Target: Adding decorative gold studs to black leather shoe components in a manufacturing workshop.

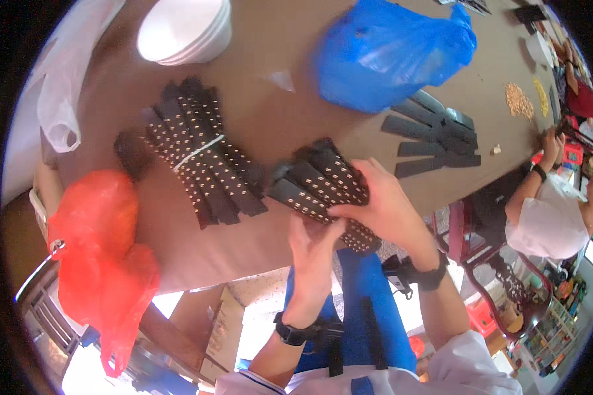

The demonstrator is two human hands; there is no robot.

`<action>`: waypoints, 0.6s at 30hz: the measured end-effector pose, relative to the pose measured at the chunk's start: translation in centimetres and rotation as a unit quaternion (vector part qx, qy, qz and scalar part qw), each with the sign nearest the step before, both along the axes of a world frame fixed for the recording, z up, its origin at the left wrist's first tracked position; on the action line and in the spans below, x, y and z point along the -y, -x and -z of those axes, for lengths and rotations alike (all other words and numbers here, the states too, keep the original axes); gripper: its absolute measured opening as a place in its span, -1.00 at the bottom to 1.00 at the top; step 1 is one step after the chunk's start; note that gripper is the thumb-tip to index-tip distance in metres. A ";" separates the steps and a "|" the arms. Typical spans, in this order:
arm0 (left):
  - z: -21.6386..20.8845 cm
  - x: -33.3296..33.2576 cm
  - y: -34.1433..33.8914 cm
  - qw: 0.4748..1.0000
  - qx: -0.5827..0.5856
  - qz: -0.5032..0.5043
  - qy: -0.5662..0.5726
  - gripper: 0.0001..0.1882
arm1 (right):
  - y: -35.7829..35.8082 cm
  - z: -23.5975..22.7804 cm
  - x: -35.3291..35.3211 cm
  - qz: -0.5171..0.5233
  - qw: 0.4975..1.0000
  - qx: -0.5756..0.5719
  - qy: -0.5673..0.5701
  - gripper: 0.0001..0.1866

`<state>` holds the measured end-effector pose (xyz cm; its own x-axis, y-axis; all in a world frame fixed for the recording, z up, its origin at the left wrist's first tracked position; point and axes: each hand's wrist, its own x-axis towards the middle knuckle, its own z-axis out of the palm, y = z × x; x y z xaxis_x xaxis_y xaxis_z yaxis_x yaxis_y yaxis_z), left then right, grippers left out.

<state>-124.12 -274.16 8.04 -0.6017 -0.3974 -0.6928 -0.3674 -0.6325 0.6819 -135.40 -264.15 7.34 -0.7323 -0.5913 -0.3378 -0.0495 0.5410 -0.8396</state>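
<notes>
Both hands work a fanned stack of studded straps (323, 181) at the near edge of the brown counter (277, 39). The straps are flat, black, matte strips, leather-like, each carrying rows of small shiny metal studs. Their long axes run from upper left, out over the counter, to lower right, where the ends hang past the counter's edge toward the person.

The right hand (385, 210) lies over the stack from the right, its grip clamped on the straps with thumb beneath and fingers spread along the top. The left hand (313, 253) comes up from below, fingers together and pinching the lower, overhanging ends of the same straps.

Just left of the stack lies a second bundle (201, 155) of like studded straps, tied across its middle by a thin white band, its long axis also slanting from upper left to lower right. Farther right, plain black strips (435, 135) without studs lie criss-crossed flat.

A crinkled blue bag (389, 52) of thin glossy plastic sits beyond them, and a red bag (102, 257) of the same film hangs at the counter's left edge. Smooth, round white bowls (184, 29) are stacked at the far side. A heap of small golden pieces (518, 100) lies far right, near another person (550, 214) in white.
</notes>
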 end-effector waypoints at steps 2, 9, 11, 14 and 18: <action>0.5 -0.7 -0.1 0.999 -0.029 -0.007 0.034 -0.45 | 0.4 -0.9 -0.2 0.013 0.995 0.101 0.009 -0.33; -1.0 1.2 -2.1 0.943 -0.085 0.245 0.211 -0.47 | -0.8 -2.7 -1.1 0.054 0.968 0.179 0.168 -0.20; -2.1 2.1 -2.2 0.852 -0.103 0.338 0.386 -0.46 | -1.4 -3.8 -0.5 0.070 0.947 0.148 0.277 -0.13; -3.9 2.8 -0.7 0.881 -0.225 0.170 0.379 -0.38 | -1.7 -3.4 0.2 0.092 0.927 0.117 0.345 -0.05; -2.3 3.9 0.0 0.839 -0.182 0.254 0.446 -0.31 | -2.1 -1.9 -0.2 0.101 0.923 0.172 0.328 -0.22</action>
<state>-124.15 -278.02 10.32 -0.9574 -0.2886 0.0100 -0.1001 0.3645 0.9258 -133.33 -263.97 9.24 -0.7670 -0.6135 -0.1878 0.3268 -0.1216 -0.9372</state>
